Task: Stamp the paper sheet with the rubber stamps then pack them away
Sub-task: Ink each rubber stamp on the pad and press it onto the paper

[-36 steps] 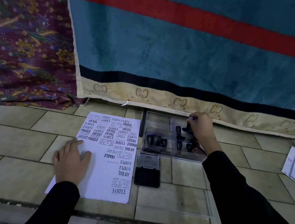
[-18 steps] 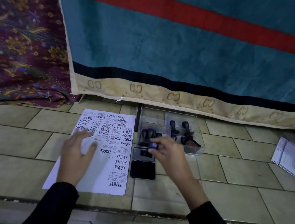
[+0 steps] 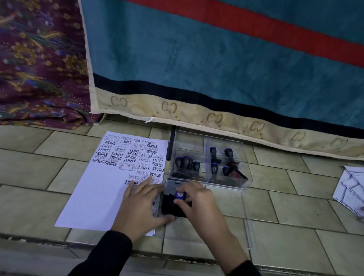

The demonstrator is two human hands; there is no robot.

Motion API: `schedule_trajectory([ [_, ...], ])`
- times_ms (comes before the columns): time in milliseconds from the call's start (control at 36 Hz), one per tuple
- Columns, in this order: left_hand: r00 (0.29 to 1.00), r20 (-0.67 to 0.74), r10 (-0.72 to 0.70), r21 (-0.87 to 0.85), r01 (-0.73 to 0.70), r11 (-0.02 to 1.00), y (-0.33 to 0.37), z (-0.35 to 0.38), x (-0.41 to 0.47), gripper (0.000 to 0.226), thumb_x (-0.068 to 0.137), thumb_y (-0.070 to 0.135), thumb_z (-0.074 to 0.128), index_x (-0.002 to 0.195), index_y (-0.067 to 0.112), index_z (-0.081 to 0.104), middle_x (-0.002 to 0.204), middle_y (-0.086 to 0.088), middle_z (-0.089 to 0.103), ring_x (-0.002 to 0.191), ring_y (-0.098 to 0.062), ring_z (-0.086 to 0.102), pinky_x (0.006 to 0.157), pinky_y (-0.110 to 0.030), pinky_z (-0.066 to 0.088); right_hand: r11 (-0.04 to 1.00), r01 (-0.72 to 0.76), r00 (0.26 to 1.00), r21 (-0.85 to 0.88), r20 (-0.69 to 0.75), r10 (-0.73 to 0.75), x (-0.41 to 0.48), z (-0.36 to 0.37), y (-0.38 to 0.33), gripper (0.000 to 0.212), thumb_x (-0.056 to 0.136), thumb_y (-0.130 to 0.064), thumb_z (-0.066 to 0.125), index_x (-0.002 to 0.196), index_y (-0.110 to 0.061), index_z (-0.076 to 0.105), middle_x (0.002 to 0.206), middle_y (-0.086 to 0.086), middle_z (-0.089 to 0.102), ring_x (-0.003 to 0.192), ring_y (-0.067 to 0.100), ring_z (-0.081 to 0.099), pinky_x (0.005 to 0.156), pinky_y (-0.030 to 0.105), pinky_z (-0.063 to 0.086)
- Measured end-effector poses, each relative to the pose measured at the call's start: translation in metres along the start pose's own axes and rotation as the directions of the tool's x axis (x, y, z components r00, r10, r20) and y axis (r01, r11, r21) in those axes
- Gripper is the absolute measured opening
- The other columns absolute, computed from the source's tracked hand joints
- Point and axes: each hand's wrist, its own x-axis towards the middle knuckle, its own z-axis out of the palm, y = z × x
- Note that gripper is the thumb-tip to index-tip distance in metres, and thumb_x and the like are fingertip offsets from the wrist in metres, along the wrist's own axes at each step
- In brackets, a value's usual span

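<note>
A white paper sheet [image 3: 98, 188] covered with black stamp prints lies on the tiled floor. Right of it sits an open black ink pad [image 3: 171, 206] with its lid up. My right hand [image 3: 200, 202] grips a rubber stamp with a blue-topped handle [image 3: 180, 195] and holds it down on the pad. My left hand [image 3: 143, 202] lies flat with fingers spread on the sheet's right edge, its thumb touching the pad's front corner. Behind the pad stands a clear plastic box [image 3: 243, 164] with several black stamps in its compartments.
A teal blanket with a red stripe [image 3: 226, 65] hangs just behind the box, and patterned maroon cloth [image 3: 30, 60] lies at the left. More papers [image 3: 355, 190] lie at the right edge. The box's clear lid [image 3: 248, 230] lies flat beside the pad.
My right hand took a stamp out of the box and brought it down onto the ink pad. My left hand slid right across the sheet to the pad's edge.
</note>
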Motion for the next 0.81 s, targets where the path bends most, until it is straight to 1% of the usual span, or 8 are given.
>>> schedule_trajectory([
  [194,1.000,-0.017,-0.004,-0.002,0.004,1.000,0.000,0.001,0.001,0.084,0.063,0.078,0.055,0.135,0.036,0.045,0.144,0.019,0.042,0.142,0.001,0.011,0.118,-0.037,-0.001,1.000,-0.002,1.000,-0.030,-0.013,0.002,0.002,0.000,-0.004,0.014,0.076,-0.010,0.072,0.085,-0.007,0.062,0.091,0.010,0.063,0.078,0.024,0.061,0.072,0.038,0.052],
  [306,0.997,-0.074,0.023,-0.033,-0.025,0.999,0.000,0.003,0.002,0.080,0.059,0.077,0.057,0.126,0.032,0.054,0.136,0.017,0.052,0.140,-0.003,0.022,0.118,-0.040,0.006,0.998,0.004,1.000,-0.066,0.029,-0.002,-0.002,-0.001,-0.010,0.012,0.077,-0.008,0.070,0.084,-0.007,0.061,0.091,0.009,0.062,0.082,0.023,0.058,0.070,0.031,0.047],
  [444,0.998,-0.061,0.027,-0.007,-0.027,1.000,-0.002,0.003,0.001,0.080,0.059,0.077,0.058,0.124,0.031,0.056,0.136,0.017,0.052,0.140,-0.004,0.023,0.118,-0.042,0.007,0.995,-0.059,0.998,-0.084,0.016,0.061,0.010,-0.002,-0.008,0.012,0.079,-0.012,0.069,0.087,-0.007,0.061,0.092,0.008,0.061,0.073,0.015,0.049,0.067,0.024,0.040],
  [528,0.999,-0.022,0.034,0.004,-0.034,0.999,-0.001,-0.002,0.002,0.090,0.054,0.089,0.049,0.126,0.035,0.053,0.138,0.023,0.047,0.142,-0.002,0.018,0.118,-0.041,0.001,0.993,-0.041,0.997,-0.111,0.060,0.048,0.009,-0.001,-0.011,0.012,0.078,-0.010,0.068,0.085,-0.007,0.058,0.094,0.009,0.061,0.082,0.023,0.056,0.071,0.030,0.043],
  [611,0.998,-0.055,0.008,-0.086,-0.012,0.996,-0.008,-0.010,0.002,0.091,0.057,0.095,0.033,0.126,0.038,0.052,0.134,0.031,0.039,0.141,0.002,0.017,0.117,-0.037,-0.001,0.994,-0.040,0.998,-0.099,0.048,0.045,0.003,-0.001,-0.008,0.012,0.078,-0.011,0.068,0.087,-0.008,0.060,0.096,0.008,0.062,0.081,0.020,0.055,0.069,0.025,0.040],
  [694,0.970,-0.177,-0.165,-0.210,0.126,0.970,-0.033,-0.021,0.002,0.067,0.079,0.075,0.035,0.125,0.030,0.056,0.136,0.017,0.048,0.138,-0.008,0.030,0.117,-0.047,0.010,0.997,-0.059,0.998,-0.055,0.021,0.060,0.001,0.001,-0.007,0.013,0.079,-0.010,0.069,0.089,-0.007,0.062,0.095,0.007,0.062,0.073,0.013,0.048,0.068,0.024,0.044],
  [750,0.924,-0.283,-0.256,-0.140,0.224,0.964,-0.058,-0.026,0.000,0.056,0.086,0.057,0.035,0.123,0.021,0.059,0.135,0.002,0.056,0.135,-0.020,0.039,0.112,-0.055,0.022,0.997,-0.073,0.997,-0.026,0.033,0.074,0.002,0.001,-0.008,0.013,0.079,-0.009,0.069,0.089,-0.006,0.062,0.096,0.009,0.062,0.073,0.014,0.049,0.072,0.030,0.049],
  [806,0.879,-0.336,-0.339,-0.046,0.344,0.938,-0.079,-0.029,-0.003,0.050,0.089,0.044,0.037,0.126,0.016,0.057,0.138,-0.005,0.054,0.136,-0.026,0.037,0.109,-0.056,0.023,0.996,-0.091,0.994,-0.006,0.053,0.091,0.004,-0.002,-0.008,0.014,0.079,-0.008,0.070,0.092,-0.006,0.063,0.097,0.011,0.063,0.076,0.017,0.054,0.077,0.035,0.051],
])
